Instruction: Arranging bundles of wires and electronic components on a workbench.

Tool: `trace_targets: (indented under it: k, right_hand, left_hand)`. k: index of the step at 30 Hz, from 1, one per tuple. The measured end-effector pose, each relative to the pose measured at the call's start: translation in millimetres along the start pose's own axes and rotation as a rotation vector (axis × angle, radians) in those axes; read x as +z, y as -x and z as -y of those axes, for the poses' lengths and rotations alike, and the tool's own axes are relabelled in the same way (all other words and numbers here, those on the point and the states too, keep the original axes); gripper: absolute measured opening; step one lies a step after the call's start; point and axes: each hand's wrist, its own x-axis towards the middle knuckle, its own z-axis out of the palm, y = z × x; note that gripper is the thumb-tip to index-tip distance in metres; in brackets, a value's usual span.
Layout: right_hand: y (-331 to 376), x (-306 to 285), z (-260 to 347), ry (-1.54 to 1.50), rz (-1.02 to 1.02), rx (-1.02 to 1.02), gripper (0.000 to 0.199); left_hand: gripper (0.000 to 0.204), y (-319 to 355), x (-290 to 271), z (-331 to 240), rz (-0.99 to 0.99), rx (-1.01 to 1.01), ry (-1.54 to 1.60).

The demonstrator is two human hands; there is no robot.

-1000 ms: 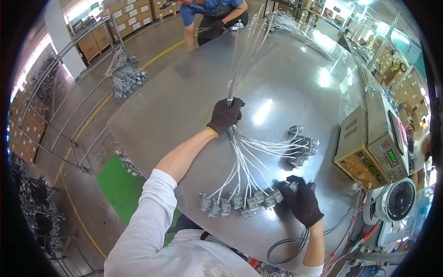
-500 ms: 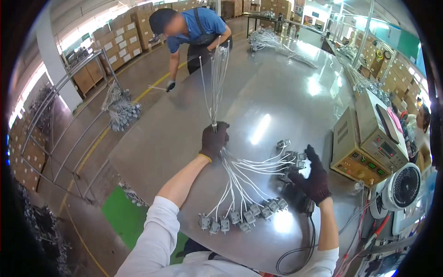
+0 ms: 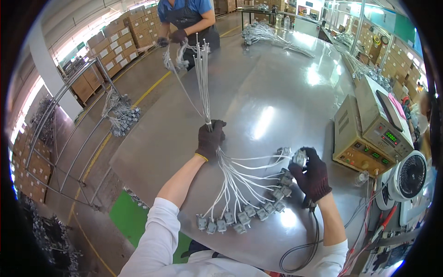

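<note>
My left hand (image 3: 212,138), in a dark glove, is closed round a bundle of white cables (image 3: 203,87) above the metal table (image 3: 157,152). The cables' upper ends stand up out of the fist, and below it they fan out. Grey plug-like connectors (image 3: 249,211) on the lower ends lie in an arc on the table. At the right end of that arc, my right hand (image 3: 314,173), gloved alike, pinches one grey connector (image 3: 300,158) between thumb and fingers. A black lead (image 3: 315,231) runs out from beneath this hand; its end is mostly hidden.
Stacked test instruments (image 3: 369,131) with lit displays and a small round fan (image 3: 408,180) stand at right. More cable bundles (image 3: 272,36) lie at the far edge. Across the table a person (image 3: 191,23) handles cables. A metal rack (image 3: 69,134) stands at left.
My right hand has closed on a connector, and the right-hand connectors have shifted. My left hand moved slightly left with the bundle. The other person has straightened up, holding cables. An instrument display has lit.
</note>
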Motion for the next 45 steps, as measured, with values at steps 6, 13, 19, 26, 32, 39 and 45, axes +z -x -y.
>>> trace_targets:
  k: [6,13,19,26,32,39,45]
  right_hand:
    - [-14,-23,3,0.038,0.415,0.251,0.073]
    - [22,-6,12,0.218,0.165,0.044,0.052]
    - [26,-14,23,0.155,0.227,0.060,0.038]
    - [-21,0,15,0.152,0.164,-0.169,0.032]
    - [-49,28,-3,0.172,0.256,0.036,0.037]
    - [-48,12,5,0.362,0.422,-0.177,0.038]
    - [-21,39,12,0.226,0.404,-0.374,0.029]
  left_hand:
    - [0.029,-4,-3,4,0.006,0.020,-0.032]
    - [0.033,-4,-2,4,0.040,0.049,-0.032]
    - [0.034,0,2,0,0.057,0.009,-0.021]
    - [0.034,1,7,2,0.069,0.002,-0.066]
    - [0.035,-3,4,7,0.062,0.062,-0.109]
    - [0.036,-13,2,28,0.067,0.152,-0.227]
    - [0.040,-10,0,22,0.118,0.176,-0.322]
